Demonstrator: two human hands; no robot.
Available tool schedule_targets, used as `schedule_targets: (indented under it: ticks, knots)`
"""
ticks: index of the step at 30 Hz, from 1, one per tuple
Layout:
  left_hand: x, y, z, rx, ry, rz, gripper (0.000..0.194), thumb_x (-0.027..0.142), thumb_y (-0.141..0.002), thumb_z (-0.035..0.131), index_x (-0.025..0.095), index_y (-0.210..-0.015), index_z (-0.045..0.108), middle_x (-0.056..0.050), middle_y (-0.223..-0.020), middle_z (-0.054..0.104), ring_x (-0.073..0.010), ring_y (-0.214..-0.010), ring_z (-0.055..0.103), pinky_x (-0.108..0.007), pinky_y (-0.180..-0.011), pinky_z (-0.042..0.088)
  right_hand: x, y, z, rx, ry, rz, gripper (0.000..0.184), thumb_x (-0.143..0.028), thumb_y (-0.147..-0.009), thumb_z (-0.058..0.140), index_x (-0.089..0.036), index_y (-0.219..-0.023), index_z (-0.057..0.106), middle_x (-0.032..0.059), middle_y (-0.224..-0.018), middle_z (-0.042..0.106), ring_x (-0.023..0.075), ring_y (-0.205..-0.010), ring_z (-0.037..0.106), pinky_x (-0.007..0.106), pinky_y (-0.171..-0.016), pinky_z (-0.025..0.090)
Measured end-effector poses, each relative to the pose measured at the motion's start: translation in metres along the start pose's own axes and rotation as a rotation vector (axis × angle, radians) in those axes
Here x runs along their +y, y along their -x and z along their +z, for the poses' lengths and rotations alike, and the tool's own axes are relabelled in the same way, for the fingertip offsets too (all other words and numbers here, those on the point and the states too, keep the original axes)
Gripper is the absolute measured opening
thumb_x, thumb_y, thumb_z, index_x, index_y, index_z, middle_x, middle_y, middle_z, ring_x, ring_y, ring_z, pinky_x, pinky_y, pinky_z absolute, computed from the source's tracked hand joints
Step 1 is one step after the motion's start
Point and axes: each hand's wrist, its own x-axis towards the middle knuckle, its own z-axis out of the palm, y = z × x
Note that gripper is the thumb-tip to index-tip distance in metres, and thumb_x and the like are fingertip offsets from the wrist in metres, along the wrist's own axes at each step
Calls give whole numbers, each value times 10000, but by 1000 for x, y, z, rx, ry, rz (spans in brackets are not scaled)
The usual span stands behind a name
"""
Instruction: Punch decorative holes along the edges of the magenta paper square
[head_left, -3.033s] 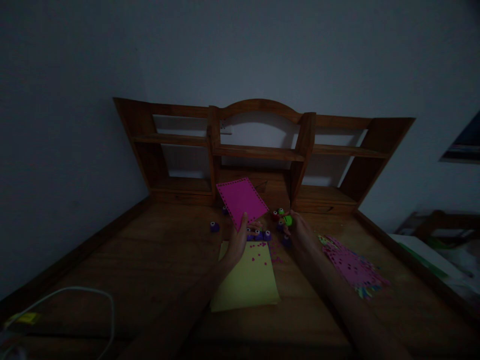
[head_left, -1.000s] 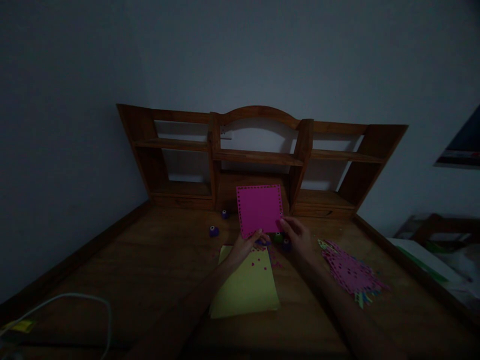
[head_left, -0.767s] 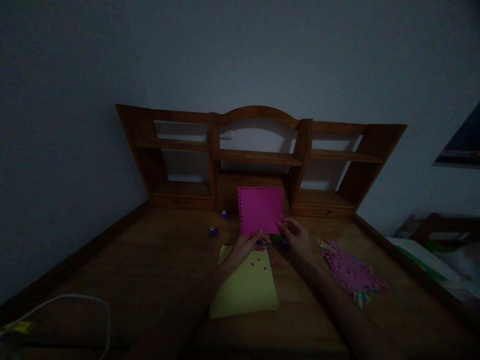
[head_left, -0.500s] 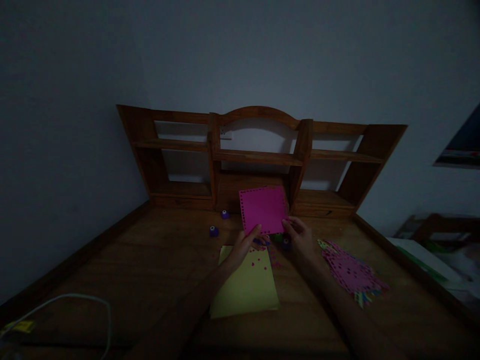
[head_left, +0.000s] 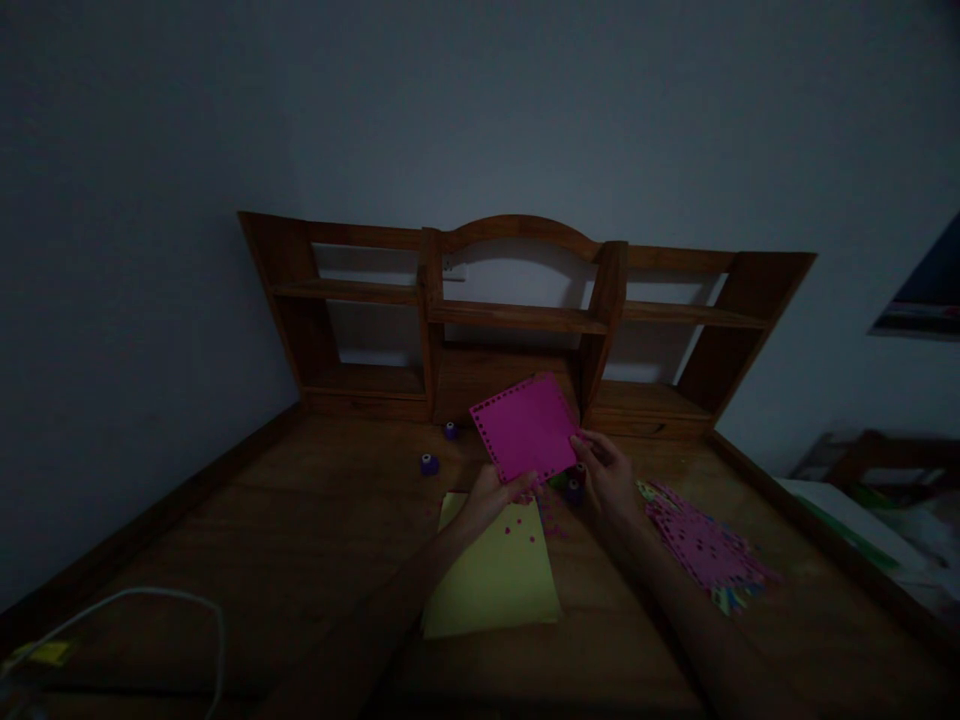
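Note:
I hold a magenta paper square (head_left: 527, 426) with small holes punched along its edges, raised above the wooden desk (head_left: 300, 520). My left hand (head_left: 491, 493) pinches its lower edge. Its right corner is gripped by my right hand (head_left: 604, 475). The sheet is tilted, left corner higher. Below it lies a yellow sheet (head_left: 495, 570) dotted with pink punched bits. Small punches (head_left: 574, 487) sit half hidden between my hands.
Two purple punches (head_left: 428, 463) (head_left: 449, 430) stand left of the sheet. A pile of punched pink sheets (head_left: 705, 548) lies at the right. A wooden shelf unit (head_left: 517, 310) backs the desk. A white cable (head_left: 150, 610) loops at the near left.
My right hand left the green punch and took the sheet's right corner. The sheet has turned from square-on to tilted between both hands.

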Motion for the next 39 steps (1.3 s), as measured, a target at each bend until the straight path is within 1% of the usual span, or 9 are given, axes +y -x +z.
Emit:
schedule_targets:
  ticks: [3, 7, 15, 19, 25, 29, 34, 36, 39]
  knots:
    - [6, 2, 3, 33, -24, 21, 420, 517, -729, 747, 132, -892, 708, -122, -837, 736, -199, -653, 665, -301, -590, 530, -8, 4, 1, -12, 5, 1, 362, -514, -784, 703, -260, -1040, 686, 61, -965, 711, 235, -859, 674, 371, -710, 557]
    - [17, 2, 5, 179, -33, 54, 375, 503, -698, 768, 145, -789, 704, -107, -765, 737, -224, -653, 672, -319, -587, 546, -20, 7, 0, 22, 56, -18, 355, -544, -847, 615, -274, -1066, 686, 76, -1076, 701, 253, -953, 659, 389, -762, 553]
    - [9, -6, -10, 440, -54, 45, 468, 646, -774, 621, 186, -709, 671, -77, -707, 715, -221, -610, 653, -334, -584, 540, -20, 9, 1, 35, 6, 31, 361, -575, -859, 591, -229, -844, 695, 39, -770, 662, 183, -683, 610, 300, -594, 498]
    - [11, -6, -14, 537, -101, 107, 546, 681, -847, 485, 196, -650, 641, -66, -653, 682, -217, -589, 637, -314, -569, 501, -19, 8, 0, 25, 22, 31, 418, -607, -865, 558, -215, -871, 702, 39, -726, 648, 184, -649, 589, 303, -582, 483]
    - [29, -5, -20, 792, -40, 219, 588, 679, -891, 389, 197, -633, 606, -49, -615, 639, -172, -550, 597, -289, -570, 489, -20, 7, -2, -7, 73, 1, 429, -606, -889, 519, -219, -851, 699, 38, -726, 665, 189, -654, 596, 315, -625, 479]
    - [31, -9, -28, 809, 35, 198, 605, 688, -883, 390, 176, -680, 643, -66, -668, 663, -159, -535, 592, -283, -532, 498, -16, 8, -2, -23, 57, 20, 437, -605, -894, 514, -219, -807, 699, 40, -718, 672, 186, -648, 599, 316, -629, 474]
    - [26, -11, -31, 758, 85, 150, 598, 693, -852, 458, 145, -770, 683, -116, -813, 717, -171, -592, 615, -301, -552, 531, -7, 5, -4, -19, 36, 48, 440, -613, -888, 522, -215, -869, 711, 48, -742, 687, 182, -652, 603, 307, -616, 467]
    - [24, -12, -29, 692, 133, 101, 602, 699, -829, 500, 131, -838, 697, -135, -872, 727, -194, -656, 642, -312, -576, 539, -4, 4, -5, -12, 36, 54, 449, -624, -880, 528, -215, -861, 714, 50, -741, 688, 180, -649, 604, 302, -610, 464]
    - [23, -12, -26, 501, 236, 26, 594, 681, -815, 554, 126, -959, 707, -157, -976, 731, -226, -763, 674, -323, -627, 548, -2, 4, -5, -17, 39, 71, 460, -638, -870, 534, -216, -861, 717, 55, -745, 693, 181, -648, 605, 295, -593, 457]
